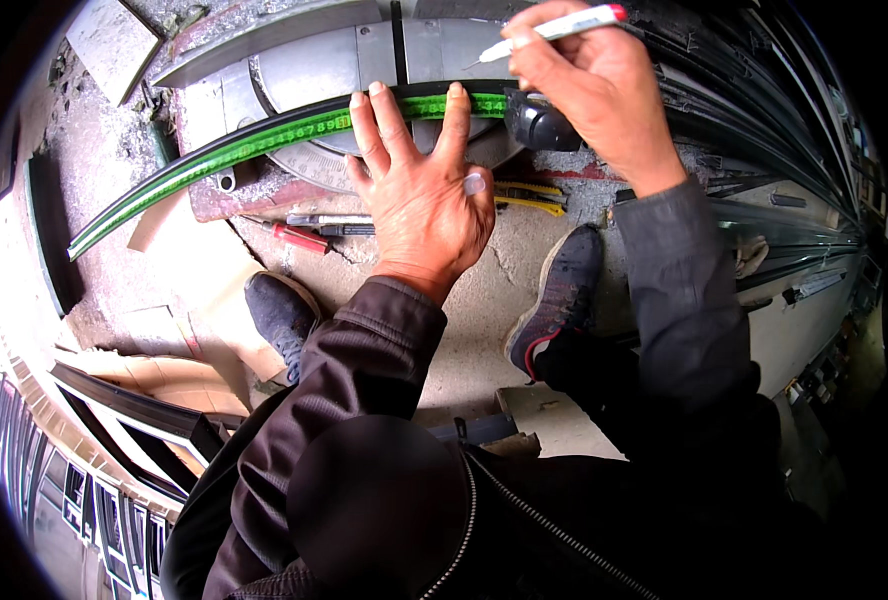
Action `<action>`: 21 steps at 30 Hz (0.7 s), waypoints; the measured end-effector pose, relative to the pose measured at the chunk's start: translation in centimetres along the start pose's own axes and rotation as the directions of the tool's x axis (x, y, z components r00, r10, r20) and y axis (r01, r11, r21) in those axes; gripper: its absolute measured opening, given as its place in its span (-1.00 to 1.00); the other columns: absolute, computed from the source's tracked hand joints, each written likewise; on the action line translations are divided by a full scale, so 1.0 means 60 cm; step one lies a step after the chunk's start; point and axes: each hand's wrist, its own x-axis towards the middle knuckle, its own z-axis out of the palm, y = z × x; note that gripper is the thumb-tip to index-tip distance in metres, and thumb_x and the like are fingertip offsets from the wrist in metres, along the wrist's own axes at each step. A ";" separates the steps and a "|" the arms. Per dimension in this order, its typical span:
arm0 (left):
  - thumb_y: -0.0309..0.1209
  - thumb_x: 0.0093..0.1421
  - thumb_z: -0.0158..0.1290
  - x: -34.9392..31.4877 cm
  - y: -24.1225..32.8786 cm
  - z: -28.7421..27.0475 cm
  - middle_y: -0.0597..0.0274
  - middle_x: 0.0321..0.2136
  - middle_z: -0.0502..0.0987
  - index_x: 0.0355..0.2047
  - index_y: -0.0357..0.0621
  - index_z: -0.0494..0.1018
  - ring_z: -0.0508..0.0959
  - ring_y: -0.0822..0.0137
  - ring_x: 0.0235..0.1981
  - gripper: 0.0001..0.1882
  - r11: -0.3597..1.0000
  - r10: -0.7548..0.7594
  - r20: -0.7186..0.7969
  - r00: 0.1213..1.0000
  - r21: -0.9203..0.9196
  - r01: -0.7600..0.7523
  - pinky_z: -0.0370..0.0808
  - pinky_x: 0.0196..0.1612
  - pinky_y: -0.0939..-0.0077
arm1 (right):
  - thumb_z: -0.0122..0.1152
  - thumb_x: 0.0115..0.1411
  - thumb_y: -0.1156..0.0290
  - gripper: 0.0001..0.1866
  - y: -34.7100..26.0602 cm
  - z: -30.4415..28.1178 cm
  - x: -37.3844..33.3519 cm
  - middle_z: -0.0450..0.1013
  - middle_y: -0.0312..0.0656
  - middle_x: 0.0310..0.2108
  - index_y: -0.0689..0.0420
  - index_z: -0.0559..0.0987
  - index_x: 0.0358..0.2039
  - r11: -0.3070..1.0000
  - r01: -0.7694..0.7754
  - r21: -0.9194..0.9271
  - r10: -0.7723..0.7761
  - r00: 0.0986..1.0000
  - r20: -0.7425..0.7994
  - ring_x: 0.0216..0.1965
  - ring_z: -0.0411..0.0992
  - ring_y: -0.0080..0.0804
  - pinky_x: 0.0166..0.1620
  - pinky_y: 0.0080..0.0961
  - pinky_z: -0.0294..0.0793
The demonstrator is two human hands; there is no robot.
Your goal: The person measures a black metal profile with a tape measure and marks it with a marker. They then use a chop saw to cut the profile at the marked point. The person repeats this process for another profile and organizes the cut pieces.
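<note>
A green tape measure blade [239,152] lies stretched along a dark, narrow strip [274,118], running from the far left to the black tape measure case [542,124]. My left hand [426,195] is spread, its fingertips pressing down on the blade and strip. At its thumb sits a small pale piece [475,184], perhaps a pen cap. Above the case, my right hand [604,95] is closed around a white marker pen [567,25] with a red end. The pen's thin tip points left, above the grey metal machine bed [454,50], apart from the strip.
A red-handled screwdriver [299,238] and a yellow utility knife [532,205] lie on the floor near my shoes. Long dark profiles [764,110] are stacked at the right. Cardboard [159,375] and a dark frame [134,430] lie at the lower left.
</note>
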 end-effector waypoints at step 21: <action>-0.12 0.07 0.00 -0.001 -0.006 0.014 -0.45 0.40 -0.14 0.37 0.28 0.25 -0.16 -0.41 0.44 -0.24 0.999 -0.024 -0.019 1.000 0.021 0.024 0.05 0.19 -0.53 | 0.23 0.29 0.49 -0.88 0.032 0.007 0.048 0.49 -0.28 -0.36 0.25 0.52 -0.22 0.981 -0.140 0.134 0.087 0.937 0.339 -0.31 0.45 -0.59 -0.22 -0.57 0.51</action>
